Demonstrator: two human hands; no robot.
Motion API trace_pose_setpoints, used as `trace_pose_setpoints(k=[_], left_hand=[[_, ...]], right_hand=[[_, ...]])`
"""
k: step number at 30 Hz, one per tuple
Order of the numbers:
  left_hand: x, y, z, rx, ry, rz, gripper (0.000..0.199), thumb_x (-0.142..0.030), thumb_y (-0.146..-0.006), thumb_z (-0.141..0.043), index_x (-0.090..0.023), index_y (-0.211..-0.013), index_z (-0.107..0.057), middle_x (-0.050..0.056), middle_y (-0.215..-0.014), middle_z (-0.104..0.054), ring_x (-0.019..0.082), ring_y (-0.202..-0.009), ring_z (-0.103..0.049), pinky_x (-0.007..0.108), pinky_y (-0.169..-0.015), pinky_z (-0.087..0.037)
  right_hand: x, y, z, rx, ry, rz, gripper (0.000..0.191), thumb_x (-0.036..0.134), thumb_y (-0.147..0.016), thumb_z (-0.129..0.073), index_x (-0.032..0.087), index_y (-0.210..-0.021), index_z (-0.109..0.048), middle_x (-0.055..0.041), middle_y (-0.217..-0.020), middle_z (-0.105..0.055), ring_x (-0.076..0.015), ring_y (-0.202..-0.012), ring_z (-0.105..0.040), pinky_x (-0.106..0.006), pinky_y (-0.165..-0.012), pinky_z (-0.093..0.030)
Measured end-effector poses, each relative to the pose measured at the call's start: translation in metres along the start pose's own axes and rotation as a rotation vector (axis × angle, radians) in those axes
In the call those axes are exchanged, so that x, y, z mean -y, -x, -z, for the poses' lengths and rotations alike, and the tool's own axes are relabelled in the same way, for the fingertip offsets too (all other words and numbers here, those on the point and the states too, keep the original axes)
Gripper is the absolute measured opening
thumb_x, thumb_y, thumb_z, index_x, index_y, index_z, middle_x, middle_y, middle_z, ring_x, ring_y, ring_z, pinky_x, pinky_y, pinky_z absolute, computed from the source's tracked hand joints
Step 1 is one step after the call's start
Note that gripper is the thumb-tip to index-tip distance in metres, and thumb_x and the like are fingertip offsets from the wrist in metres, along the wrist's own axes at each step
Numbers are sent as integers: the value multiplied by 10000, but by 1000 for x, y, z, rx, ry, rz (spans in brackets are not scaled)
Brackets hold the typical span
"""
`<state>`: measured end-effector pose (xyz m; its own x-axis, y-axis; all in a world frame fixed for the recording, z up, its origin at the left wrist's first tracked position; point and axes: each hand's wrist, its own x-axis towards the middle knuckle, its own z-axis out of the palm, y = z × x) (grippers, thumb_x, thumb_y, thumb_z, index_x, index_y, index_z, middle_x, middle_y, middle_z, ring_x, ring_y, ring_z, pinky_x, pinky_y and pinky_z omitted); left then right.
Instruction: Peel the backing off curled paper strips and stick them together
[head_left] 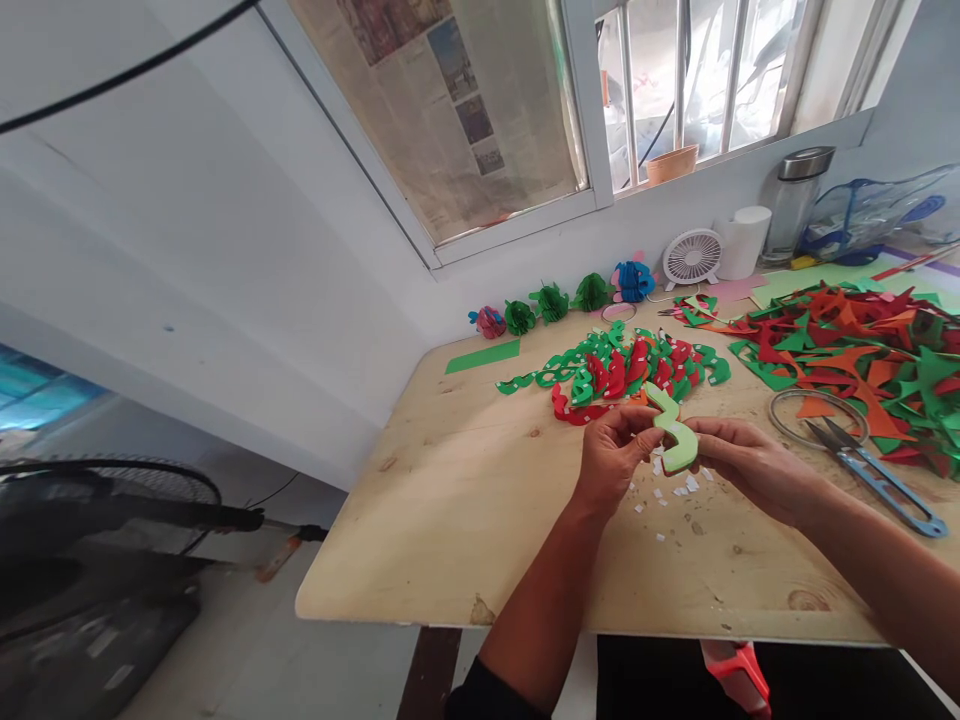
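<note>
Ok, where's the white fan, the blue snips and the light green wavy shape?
White fan (693,258): head view, round front grille.
Blue snips (853,458): head view, handle near the blades.
Light green wavy shape (681,445): head view, lower curve.

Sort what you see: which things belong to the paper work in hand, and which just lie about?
Belonging, it seems: lime cutout in left hand and right hand; cutout pile; white bits; perhaps snips.
Just about, probably: fan; bottle; bag; pot.

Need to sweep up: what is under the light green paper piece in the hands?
Small white bits show on the wooden table below the light green piece. Whatever the piece itself covers cannot be seen.
</note>
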<state>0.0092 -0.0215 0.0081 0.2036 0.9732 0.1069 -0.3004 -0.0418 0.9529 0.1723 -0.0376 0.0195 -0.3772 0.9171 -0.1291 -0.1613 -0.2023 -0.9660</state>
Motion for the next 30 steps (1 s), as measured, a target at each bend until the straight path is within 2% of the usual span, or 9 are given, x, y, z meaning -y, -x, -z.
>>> trace_pose_setpoints(k=[6,17,26,30], left_hand=[[-1,1,0,-9,21,26,244,-261,-634,-752,-147,-830,-663,11,-675,-642,106,-604,-573,209,-527,-413],[-4,0,0,10,22,27,211,-247,-634,-755,-153,-805,-674,15,-699,-655,103,-612,-577,207,-528,-413],[-3,0,0,10,39,25,206,-232,-628,-760,-155,-801,-679,11,-698,-662,101,-613,-586,203,-534,-417],[-4,0,0,16,38,24,227,-251,-621,-767,-153,-804,-674,10,-674,-656,102,-605,-584,201,-528,-414]], right_hand=[[-3,-1,2,-4,19,14,248,425,-759,-658,191,-808,-724,-29,-729,-654,-137,-669,-509,-250,-613,-396],[-1,1,1,-51,103,-3,311,465,-747,-629,182,-831,-728,-59,-738,-671,-178,-674,-562,-290,-612,-428],[-8,0,3,-60,-123,-16,202,367,-712,-683,204,-823,-723,-41,-788,-669,-180,-732,-571,-282,-638,-425],[-7,0,3,-50,-143,18,182,361,-749,-639,201,-800,-709,-37,-781,-655,-191,-735,-577,-297,-636,-429]])
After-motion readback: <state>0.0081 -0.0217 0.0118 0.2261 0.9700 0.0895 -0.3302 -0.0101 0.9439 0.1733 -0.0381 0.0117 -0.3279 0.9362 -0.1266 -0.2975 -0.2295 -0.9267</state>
